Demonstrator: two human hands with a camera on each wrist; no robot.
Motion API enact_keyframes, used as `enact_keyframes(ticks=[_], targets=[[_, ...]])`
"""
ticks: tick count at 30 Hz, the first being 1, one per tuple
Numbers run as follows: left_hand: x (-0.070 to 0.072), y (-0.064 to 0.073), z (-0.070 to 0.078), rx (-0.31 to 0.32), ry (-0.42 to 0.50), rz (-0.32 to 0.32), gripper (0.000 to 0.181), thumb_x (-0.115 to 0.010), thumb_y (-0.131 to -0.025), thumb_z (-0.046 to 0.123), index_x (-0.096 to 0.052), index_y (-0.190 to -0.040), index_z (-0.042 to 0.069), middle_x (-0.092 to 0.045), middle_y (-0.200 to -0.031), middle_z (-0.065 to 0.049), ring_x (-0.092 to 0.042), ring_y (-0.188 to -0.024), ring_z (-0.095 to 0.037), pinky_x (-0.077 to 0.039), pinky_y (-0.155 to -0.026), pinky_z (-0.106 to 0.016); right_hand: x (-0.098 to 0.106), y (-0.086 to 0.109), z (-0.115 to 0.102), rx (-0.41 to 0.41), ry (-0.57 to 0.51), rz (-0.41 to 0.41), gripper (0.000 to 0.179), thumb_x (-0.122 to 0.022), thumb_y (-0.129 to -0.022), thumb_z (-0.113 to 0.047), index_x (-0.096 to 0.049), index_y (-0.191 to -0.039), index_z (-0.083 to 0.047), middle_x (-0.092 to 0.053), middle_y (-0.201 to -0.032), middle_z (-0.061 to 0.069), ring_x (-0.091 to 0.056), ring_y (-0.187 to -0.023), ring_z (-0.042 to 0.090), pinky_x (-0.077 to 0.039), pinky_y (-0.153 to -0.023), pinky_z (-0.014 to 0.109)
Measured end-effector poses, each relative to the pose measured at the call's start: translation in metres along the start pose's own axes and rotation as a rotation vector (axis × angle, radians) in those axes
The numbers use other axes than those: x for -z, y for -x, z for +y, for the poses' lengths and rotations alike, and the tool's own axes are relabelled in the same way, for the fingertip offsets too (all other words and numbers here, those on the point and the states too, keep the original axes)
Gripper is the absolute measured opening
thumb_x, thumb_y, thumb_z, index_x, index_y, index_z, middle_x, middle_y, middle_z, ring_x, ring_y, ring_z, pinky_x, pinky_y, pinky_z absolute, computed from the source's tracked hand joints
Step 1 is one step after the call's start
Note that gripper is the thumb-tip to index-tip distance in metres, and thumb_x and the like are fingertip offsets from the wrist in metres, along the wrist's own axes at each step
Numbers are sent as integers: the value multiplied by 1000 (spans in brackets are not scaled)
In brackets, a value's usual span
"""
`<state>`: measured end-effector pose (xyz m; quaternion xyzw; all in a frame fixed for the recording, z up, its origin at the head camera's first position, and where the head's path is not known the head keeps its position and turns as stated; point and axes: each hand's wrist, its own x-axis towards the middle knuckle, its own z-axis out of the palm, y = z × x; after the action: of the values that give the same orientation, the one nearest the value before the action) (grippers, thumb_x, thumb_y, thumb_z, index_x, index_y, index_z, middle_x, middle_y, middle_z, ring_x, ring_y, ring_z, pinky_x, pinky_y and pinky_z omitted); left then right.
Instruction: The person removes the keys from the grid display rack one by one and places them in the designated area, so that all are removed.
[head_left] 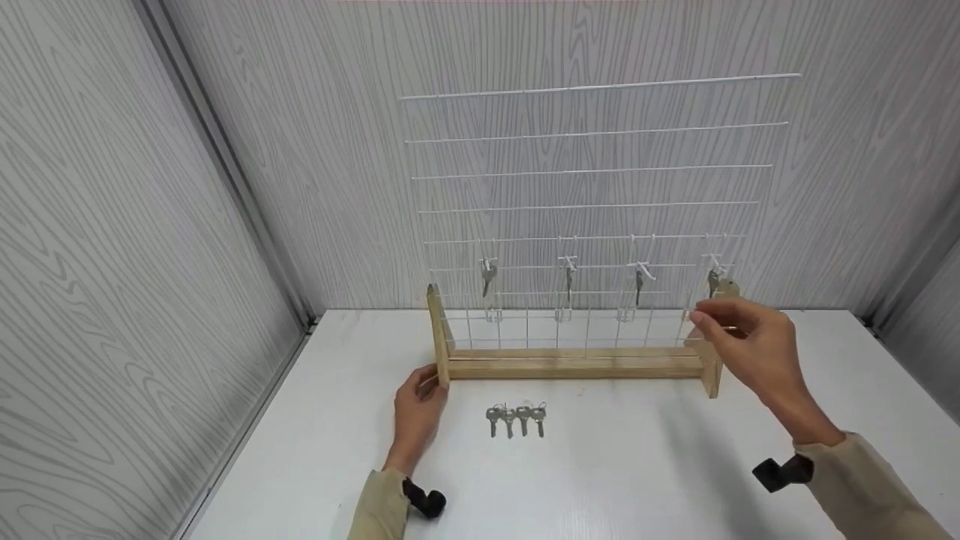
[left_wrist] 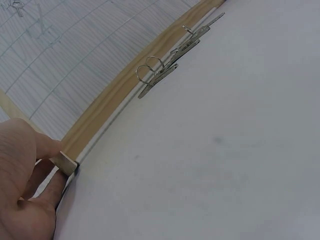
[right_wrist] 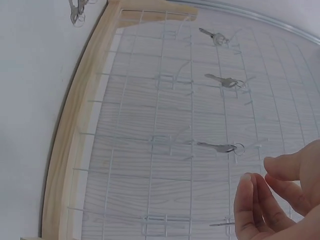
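My left hand grips the foot of the wooden end piece of a white wire grid rack, thumb and fingers around the wood in the left wrist view. Several silver keys hang by rings from a row of white hooks, among them a rightmost key. Just below and in front of that key is my right hand, fingers bent and nothing held. In the right wrist view a gap shows between the thumb and the fingertips, and the hand partly hides the nearest key.
Several loose keys with rings lie in a row on the white table, in front of the rack's wooden base bar. A lower row of empty white hooks sticks out of the grid. Wood-grain panels stand behind and at the sides.
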<state>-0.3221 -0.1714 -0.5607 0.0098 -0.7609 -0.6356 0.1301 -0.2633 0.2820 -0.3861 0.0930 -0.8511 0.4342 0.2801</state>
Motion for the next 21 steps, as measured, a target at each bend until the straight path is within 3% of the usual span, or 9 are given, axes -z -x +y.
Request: enact_keyframes(ticks=[4,11,21], targets=[[0,0,1,4,3,-1,38,-63,-105,5,-62,-143,4,-62,-146,-20,-61,-139,-37,-55,-115,-45,7,-7,1,8,9,20,21,-77,-101,-16,-80,-118,-5,-79,-109,13,-65,-91,-13,-52,-80,1],[-1,1,1,10,-6,-5,37,-64,-105,6,-63,-142,6,-63,-145,-18,-61,-139,-36,-56,-113,-43,16,-16,3,7,-4,49,21,-76,-101,-17,-80,-116,-3,-76,-103,-15,-66,-91,-9,-52,-80,2],[0,1,3,29,-17,2,38,-65,-105,8,-63,-143,8,-63,-147,-16,-60,-140,-33,-56,-115,-42,24,-32,8,-36,-50,69,25,-74,-102,-18,-78,-117,1,-77,-98,-17,-70,-84,-3,-56,-75,5]])
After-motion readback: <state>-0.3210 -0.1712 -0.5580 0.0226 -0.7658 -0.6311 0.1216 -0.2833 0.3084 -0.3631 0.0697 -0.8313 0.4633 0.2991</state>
